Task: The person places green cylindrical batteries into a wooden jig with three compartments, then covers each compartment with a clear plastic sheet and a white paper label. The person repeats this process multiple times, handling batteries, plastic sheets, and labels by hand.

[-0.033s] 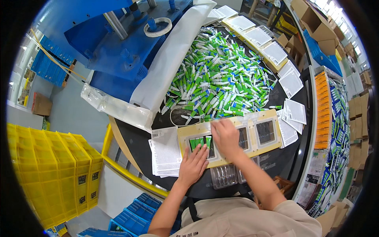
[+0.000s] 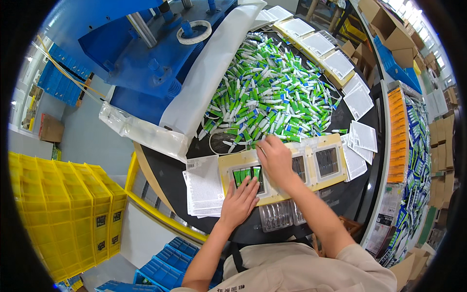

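Green tubes (image 2: pixel 242 174) meet the spread left hand (image 2: pixel 238 201); right hand (image 2: pixel 276 159) (grip unclear) overlaps the far edge of the tray (image 2: pixel 225 171).

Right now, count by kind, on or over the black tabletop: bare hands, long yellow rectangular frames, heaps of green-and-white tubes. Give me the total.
Bare hands, left hand and right hand: 2
Long yellow frames, near frame and far frame: 2
Heap of green-and-white tubes: 1
Total: 5

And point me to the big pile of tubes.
In the head view, the tube pile lies right of the blue machine, just beyond the yellow frame.
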`<state>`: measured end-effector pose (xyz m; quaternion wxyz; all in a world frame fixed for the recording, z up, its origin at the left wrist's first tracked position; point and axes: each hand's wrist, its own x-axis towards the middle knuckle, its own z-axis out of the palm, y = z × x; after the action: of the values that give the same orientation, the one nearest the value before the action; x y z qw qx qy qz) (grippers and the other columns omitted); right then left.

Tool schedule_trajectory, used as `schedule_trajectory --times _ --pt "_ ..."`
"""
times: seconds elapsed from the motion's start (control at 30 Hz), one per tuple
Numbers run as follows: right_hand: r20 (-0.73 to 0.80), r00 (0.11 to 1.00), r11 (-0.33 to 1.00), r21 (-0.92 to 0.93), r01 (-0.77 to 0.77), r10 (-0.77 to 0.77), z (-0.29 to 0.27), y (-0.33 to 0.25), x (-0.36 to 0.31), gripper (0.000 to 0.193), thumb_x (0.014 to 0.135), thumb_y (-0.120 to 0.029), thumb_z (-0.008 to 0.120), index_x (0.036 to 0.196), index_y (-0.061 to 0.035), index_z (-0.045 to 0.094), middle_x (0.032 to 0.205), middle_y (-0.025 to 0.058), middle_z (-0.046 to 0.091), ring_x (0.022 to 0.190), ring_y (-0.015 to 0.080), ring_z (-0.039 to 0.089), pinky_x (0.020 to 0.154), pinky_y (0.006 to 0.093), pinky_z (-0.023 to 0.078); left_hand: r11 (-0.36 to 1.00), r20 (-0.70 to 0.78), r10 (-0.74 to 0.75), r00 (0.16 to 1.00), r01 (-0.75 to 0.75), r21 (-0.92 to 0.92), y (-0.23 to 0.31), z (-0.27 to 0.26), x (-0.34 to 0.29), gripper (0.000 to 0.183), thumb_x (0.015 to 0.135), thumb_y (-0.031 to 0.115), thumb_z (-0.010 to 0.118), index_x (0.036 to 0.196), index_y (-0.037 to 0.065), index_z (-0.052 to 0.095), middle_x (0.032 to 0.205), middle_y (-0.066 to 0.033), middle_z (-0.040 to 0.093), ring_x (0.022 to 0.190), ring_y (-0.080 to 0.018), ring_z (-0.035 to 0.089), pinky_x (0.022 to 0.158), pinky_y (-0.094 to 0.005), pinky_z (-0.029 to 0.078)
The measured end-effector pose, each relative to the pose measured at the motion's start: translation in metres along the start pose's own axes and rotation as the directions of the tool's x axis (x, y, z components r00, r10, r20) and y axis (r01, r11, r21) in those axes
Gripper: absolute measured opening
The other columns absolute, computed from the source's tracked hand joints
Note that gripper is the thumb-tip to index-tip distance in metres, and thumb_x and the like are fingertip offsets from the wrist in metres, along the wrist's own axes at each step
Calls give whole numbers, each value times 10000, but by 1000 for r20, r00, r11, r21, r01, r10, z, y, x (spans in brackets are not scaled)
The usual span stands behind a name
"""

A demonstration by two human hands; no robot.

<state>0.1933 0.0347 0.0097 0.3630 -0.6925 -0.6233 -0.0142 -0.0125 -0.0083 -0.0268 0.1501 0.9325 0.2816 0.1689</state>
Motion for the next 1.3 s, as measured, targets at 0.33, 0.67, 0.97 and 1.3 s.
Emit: schedule_trajectory --times 0.33,0.67,0.97,1.3 --pt "524 846 969 -146 200 -95 58 13 54 105 766 -93 747 862 -52 737 922 112 702 834 299 710 715 440 575 997 13 -44 999 43 65 13 9 -2 499 948 282 677 1377 43 591 1500 -71 538 1425 -223 468 1216 -584 238" --pt "42 990 905 401 -141 136 -47 -4 -58 145 855 9 750 999 4 730 963 126 726 852 222 726 732 306 590 985 -83 -166 983 170 38 39 24 5 545 954 288 671 1417 27 548 1505 -99 534 1389 -237 514 1199 -638 219" --pt "71 979 973 144 181 -193 -22 -13 -103 207 816 -18 757 1013 33 717 915 127 690 786 270 689 651 349 570 989 -10 -145 989 145 28 14 2 -12 529 955 257 663 1426 42 554 1520 -93 512 1442 -271 438 1215 -597 224" --pt "97 993 985 164 43 -60 -19 -32 -106 309 804 -82 766 1099 -14 699 939 105 646 825 296 620 730 405 502 991 3 -117 993 117 -58 4 -3 -11 511 965 182 640 1449 52 536 1537 -80 500 1450 -274 429 1221 -578 222"
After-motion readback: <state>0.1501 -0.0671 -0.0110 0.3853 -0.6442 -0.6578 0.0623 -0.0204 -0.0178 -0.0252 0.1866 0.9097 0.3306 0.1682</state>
